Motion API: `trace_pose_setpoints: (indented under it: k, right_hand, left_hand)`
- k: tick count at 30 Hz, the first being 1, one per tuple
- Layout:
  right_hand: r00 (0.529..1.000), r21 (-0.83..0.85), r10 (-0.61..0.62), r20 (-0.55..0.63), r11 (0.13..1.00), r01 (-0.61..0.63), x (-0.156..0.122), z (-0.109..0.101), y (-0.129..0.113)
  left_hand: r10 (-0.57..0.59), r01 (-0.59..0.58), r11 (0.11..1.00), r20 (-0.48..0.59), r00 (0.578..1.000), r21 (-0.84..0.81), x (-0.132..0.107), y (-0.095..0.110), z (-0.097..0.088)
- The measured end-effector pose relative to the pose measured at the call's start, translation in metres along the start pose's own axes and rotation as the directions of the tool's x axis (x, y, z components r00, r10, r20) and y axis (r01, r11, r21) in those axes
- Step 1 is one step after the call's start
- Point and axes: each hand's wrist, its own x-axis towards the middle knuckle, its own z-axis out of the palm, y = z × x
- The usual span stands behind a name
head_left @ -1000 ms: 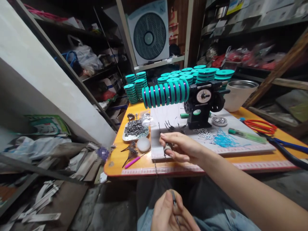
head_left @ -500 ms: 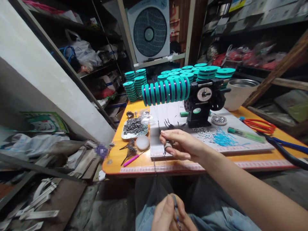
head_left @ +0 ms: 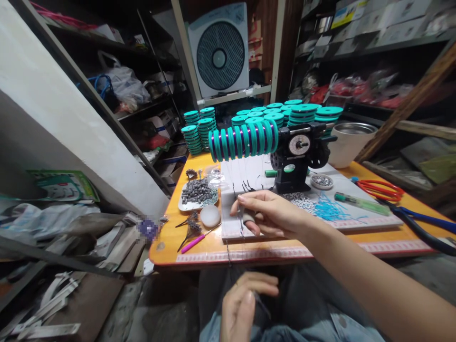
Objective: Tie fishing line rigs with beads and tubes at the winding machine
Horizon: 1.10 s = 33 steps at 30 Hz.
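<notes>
My right hand [head_left: 265, 214] rests on the near edge of a white board [head_left: 356, 221]. Its fingers are curled and pinch thin dark lines [head_left: 241, 227] that run off the table's edge toward my lap. One finger wears a grey band. My left hand [head_left: 244, 304] is low over my lap, its fingers bent round a thin dark thing that I cannot make out. Behind the right hand, a row of teal spools [head_left: 245, 137] wound with purple line sits on the shaft of a black winder [head_left: 297, 159].
On the orange table [head_left: 167, 244] lie a plate of grey weights [head_left: 197, 192], a white disc [head_left: 210, 216], a pink tool [head_left: 195, 239], red scissors [head_left: 383, 190], blue-handled pliers [head_left: 425, 223] and a white bucket [head_left: 351, 140]. Stacks of teal spools [head_left: 304, 113] stand behind. Cluttered shelves stand left and right.
My left hand has turned so its back and knuckles face up, and the thin dark piece it pinched is now mostly hidden. My right hand has stayed at the board's edge.
</notes>
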Motion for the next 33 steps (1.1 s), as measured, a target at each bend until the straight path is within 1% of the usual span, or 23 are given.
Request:
trace_pose_setpoints:
  k: [1, 2, 3, 7, 8, 11, 14, 19, 22, 24, 29, 33]
  right_hand:
    - [1.0, -0.026, 0.0, 0.0, 1.0, 0.0, -0.001, 0.0, -0.003]
    - [1.0, -0.052, 0.0, -0.001, 0.999, -0.001, -0.001, 0.0, -0.006]
    - [1.0, -0.076, 0.002, -0.002, 0.997, -0.002, -0.002, 0.0, -0.009]
    - [1.0, -0.145, 0.012, -0.009, 0.989, -0.013, -0.002, -0.001, -0.017]
    - [1.0, -0.155, 0.013, -0.012, 0.988, -0.015, -0.001, -0.002, -0.018]
    - [1.0, -0.158, 0.015, -0.021, 0.987, -0.018, 0.0, -0.004, -0.019]
    - [0.999, -0.124, 0.016, -0.029, 0.992, -0.019, 0.002, -0.004, -0.019]
    - [0.999, 0.002, 0.035, -0.006, 0.999, -0.035, 0.007, -0.003, -0.019]
    - [0.998, 0.091, 0.052, 0.025, 0.994, -0.054, 0.014, -0.004, -0.016]
    - [0.998, 0.146, 0.056, 0.02, 0.987, -0.059, 0.02, -0.003, -0.012]
    - [0.995, 0.236, 0.099, -0.021, 0.967, -0.092, 0.03, 0.008, -0.011]
    - [0.994, 0.264, 0.097, -0.056, 0.961, -0.079, 0.03, 0.014, -0.015]
  left_hand:
    - [0.087, -0.086, 0.99, -0.012, 0.996, 0.112, 0.006, 0.002, -0.001]
    - [0.132, -0.128, 0.978, -0.01, 0.991, 0.166, 0.013, 0.005, -0.002]
    - [0.135, -0.133, 0.978, -0.005, 0.991, 0.162, 0.02, 0.009, -0.001]
    - [0.026, -0.026, 0.999, -0.009, 1.0, -0.027, 0.054, 0.029, 0.005]
    - [0.016, -0.017, 0.998, -0.014, 1.0, -0.06, 0.062, 0.034, 0.007]
    - [0.048, -0.047, 0.997, 0.012, 0.999, -0.062, 0.08, 0.049, 0.012]
    - [0.061, -0.06, 0.998, 0.027, 0.998, -0.03, 0.089, 0.055, 0.013]
    - [0.052, -0.052, 0.998, 0.014, 0.999, -0.019, 0.093, 0.05, 0.012]
    - [0.046, -0.046, 0.998, 0.003, 0.999, -0.03, 0.092, 0.048, 0.011]
    - [0.053, -0.053, 0.997, -0.013, 0.999, -0.055, 0.09, 0.048, 0.012]
    - [0.044, -0.053, 0.987, -0.066, 0.997, -0.149, 0.076, 0.047, 0.017]
    - [-0.027, 0.005, 0.977, -0.099, 0.995, -0.214, 0.059, 0.039, 0.017]
